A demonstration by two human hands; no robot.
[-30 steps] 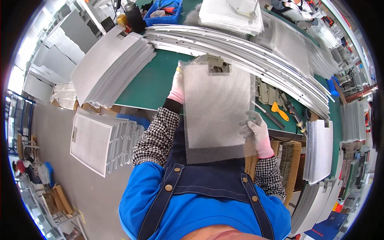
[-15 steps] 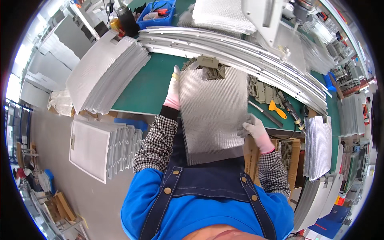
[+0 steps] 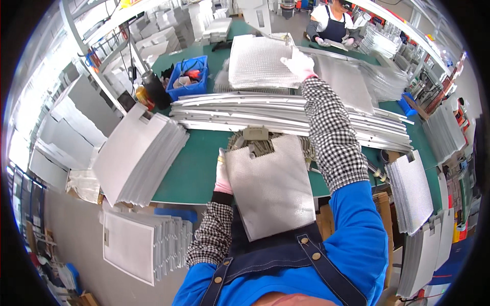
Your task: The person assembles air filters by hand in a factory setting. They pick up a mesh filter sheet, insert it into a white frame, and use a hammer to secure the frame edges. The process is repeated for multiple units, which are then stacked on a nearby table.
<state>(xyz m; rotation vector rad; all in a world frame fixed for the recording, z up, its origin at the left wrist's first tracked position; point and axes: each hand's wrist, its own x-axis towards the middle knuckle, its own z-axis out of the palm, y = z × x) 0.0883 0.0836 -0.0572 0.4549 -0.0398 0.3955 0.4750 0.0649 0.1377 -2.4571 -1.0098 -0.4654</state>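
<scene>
My left hand (image 3: 222,174), in a white and pink glove, grips the left edge of a grey metal mesh sheet (image 3: 273,191). The sheet has a notch at its top edge and slants down against my apron; part of my grip is hidden behind it. Far ahead, my right hand (image 3: 300,65) reaches over the bench, fingers apart, at the right edge of a stack of silvery mesh sheets (image 3: 258,64). Whether it touches the top sheet is hard to tell. Grey-green plastic pieces (image 3: 255,133) are heaped just beyond the held sheet.
Long white metal strips (image 3: 240,109) cross the green bench (image 3: 176,183). Mesh sheets are stacked at left (image 3: 135,158) and right (image 3: 411,191); framed panels (image 3: 130,242) stand lower left. A blue bin (image 3: 189,76) and black bottle (image 3: 154,87) stand behind. A co-worker (image 3: 334,25) works opposite.
My right hand has left the held sheet's lower right side and stretched forward to the far stack. My left hand still holds the sheet. The view has tilted up, bringing the co-worker into sight.
</scene>
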